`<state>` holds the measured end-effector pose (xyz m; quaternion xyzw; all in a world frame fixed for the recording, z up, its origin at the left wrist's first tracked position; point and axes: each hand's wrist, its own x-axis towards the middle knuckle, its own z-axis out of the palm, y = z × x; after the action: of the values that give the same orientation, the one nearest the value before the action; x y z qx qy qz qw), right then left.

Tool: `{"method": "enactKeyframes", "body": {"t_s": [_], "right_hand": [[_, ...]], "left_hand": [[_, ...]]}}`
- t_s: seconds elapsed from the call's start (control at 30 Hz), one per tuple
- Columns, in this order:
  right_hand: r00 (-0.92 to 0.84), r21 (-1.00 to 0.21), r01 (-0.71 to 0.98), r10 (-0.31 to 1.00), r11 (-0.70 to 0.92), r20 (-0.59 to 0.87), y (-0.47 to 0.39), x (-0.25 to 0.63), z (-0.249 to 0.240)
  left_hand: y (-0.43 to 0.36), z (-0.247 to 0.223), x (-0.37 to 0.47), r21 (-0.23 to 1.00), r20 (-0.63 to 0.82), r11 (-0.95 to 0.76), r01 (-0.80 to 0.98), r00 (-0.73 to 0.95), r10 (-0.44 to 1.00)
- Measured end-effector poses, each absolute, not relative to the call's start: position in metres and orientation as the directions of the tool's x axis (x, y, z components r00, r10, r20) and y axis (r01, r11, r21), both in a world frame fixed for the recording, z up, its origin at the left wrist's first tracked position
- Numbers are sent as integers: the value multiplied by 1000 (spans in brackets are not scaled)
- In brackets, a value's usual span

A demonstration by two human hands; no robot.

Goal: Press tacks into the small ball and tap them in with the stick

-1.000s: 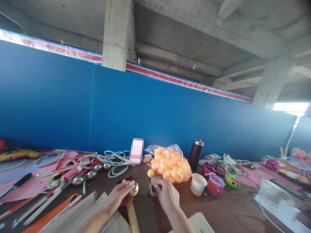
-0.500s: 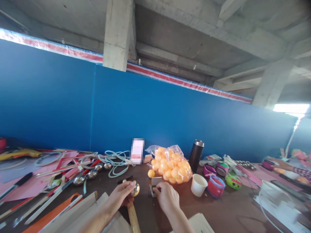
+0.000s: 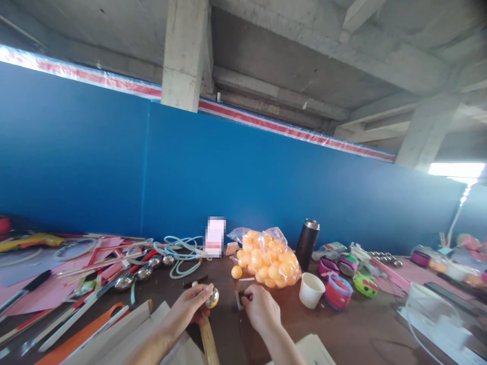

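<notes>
My left hand (image 3: 187, 306) is closed, thumb and fingers pinching a shiny metal ball (image 3: 213, 298). Below the ball a wooden handle (image 3: 209, 340) slants toward the front edge; whether the two are joined is hidden by my fingers. My right hand (image 3: 262, 306) is also closed, its fingertips pinched at a small dark piece with pale edges (image 3: 239, 295) that I cannot make out. Just behind that hand lie a loose orange ball (image 3: 236, 272) and a clear bag of orange balls (image 3: 269, 258).
A white paper cup (image 3: 311, 291) and black flask (image 3: 307, 243) stand right of the bag. Colourful wristband-like rolls (image 3: 338, 293) lie beyond. Metal balls (image 3: 144, 272), pale tubing (image 3: 178, 253), sticks and papers crowd the left. A blue partition (image 3: 243, 172) rises behind the table.
The small piece at my right fingertips has tilted, so its pale face no longer shows. My left hand stays still. At far right, another person's hand and checked sleeve have left the view.
</notes>
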<state>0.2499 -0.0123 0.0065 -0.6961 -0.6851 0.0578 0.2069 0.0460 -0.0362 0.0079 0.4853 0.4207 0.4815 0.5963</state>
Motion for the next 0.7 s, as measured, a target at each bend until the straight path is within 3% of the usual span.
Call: {"method": "enactKeyframes", "body": {"t_s": [0.53,0.7], "right_hand": [[26,-313,948,970,53,243,-15,248,6],[26,-348,935,972,59,234,-13,249,4]], "left_hand": [[-42,18,52,985,-56,75,-153,129,990],[-45,22,52,987,-42,60,-151,120,992]]}}
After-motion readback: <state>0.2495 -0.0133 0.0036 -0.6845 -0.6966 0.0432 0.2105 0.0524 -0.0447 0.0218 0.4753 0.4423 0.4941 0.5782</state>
